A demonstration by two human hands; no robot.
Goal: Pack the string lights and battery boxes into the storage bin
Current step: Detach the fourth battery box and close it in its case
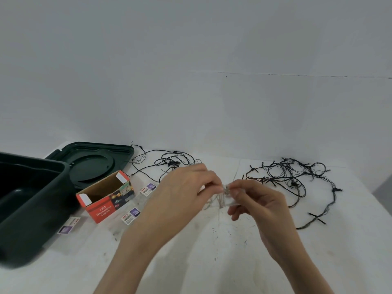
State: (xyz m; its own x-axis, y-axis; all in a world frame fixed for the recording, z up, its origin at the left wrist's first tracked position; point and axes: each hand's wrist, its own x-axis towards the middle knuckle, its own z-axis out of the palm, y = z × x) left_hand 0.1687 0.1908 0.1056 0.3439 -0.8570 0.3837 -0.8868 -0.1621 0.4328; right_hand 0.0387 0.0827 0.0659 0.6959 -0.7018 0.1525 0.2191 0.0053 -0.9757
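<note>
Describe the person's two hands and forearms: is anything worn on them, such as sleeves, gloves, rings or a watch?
The left hand and right hand are bare, with no gloves. No ring, watch or bracelet shows on either. The left forearm and right forearm are uncovered to the picture's lower edge; no sleeve is in view.

White, scuffed table (191, 262). Red carton (106, 198) lies open. Storage bin (31, 209) sits left of it, lid (91, 162) behind it, labelled packets (131, 216) beside it. One string-light tangle (172, 164) lies behind and right of it, a larger tangle (293, 183) far right.
</note>
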